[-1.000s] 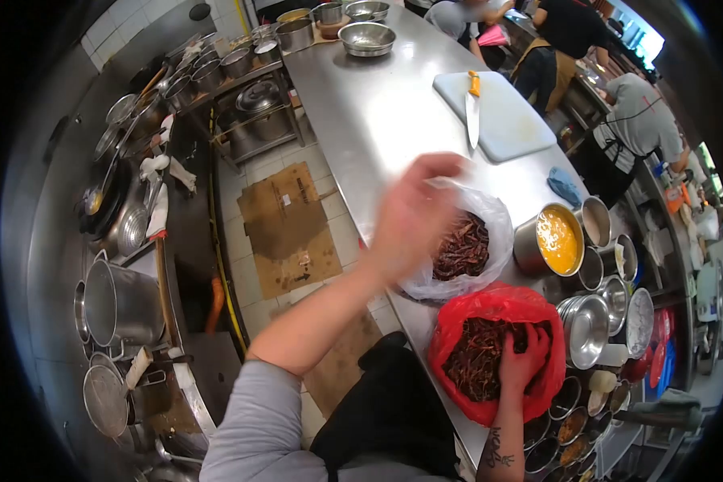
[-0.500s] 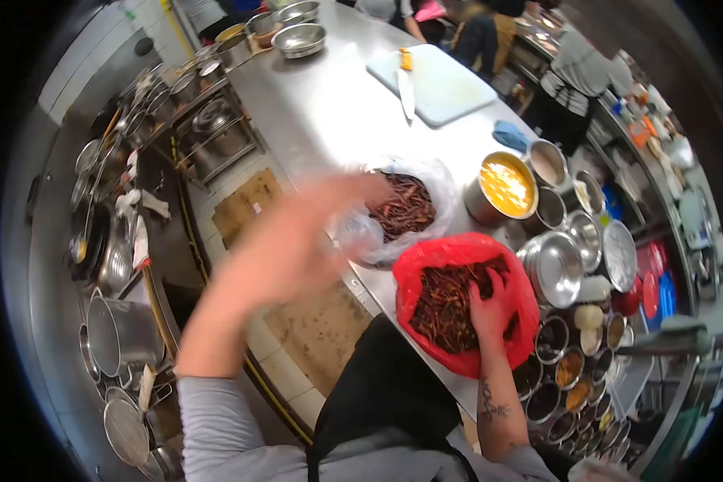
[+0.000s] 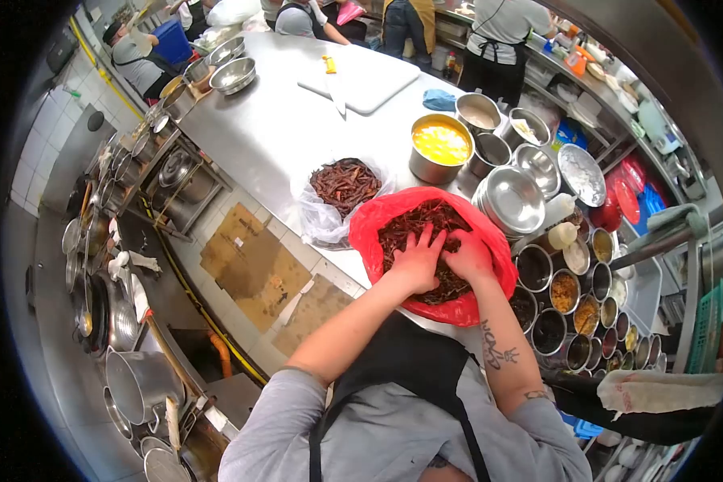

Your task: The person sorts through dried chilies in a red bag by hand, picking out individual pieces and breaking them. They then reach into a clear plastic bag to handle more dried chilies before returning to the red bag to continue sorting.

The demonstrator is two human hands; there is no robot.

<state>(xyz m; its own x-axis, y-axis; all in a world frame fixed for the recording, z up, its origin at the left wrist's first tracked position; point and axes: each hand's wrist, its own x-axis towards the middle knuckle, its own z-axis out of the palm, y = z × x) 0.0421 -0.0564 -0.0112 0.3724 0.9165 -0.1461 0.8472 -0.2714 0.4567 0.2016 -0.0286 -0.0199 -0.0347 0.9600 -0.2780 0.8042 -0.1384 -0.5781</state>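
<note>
A red plastic bag (image 3: 367, 226), its mouth rolled wide, sits at the table's near edge, full of long, dark red dried chillies (image 3: 430, 215). My left hand (image 3: 418, 263) lies on the chillies with its fingers spread. Close beside it, my right hand (image 3: 469, 259) reaches into the same bag, fingers apart, their tips partly sunk among the chillies. Neither hand visibly lifts anything. Just left of the red bag stands a clear plastic bag (image 3: 317, 210) with more dried red chillies (image 3: 345, 185) in it, untouched by either hand.
Behind the bags are a pot of yellow liquid (image 3: 442, 145), stacked metal bowls (image 3: 512, 199) and a white cutting board (image 3: 369, 80) with a yellow-handled knife (image 3: 334, 87). Several containers of seasonings (image 3: 565, 292) crowd the right. Co-workers stand beyond the table.
My left hand has come down from the air near the clear bag into the red bag. My right hand stays in the chillies, now turned toward the left one. The view has shifted.
</note>
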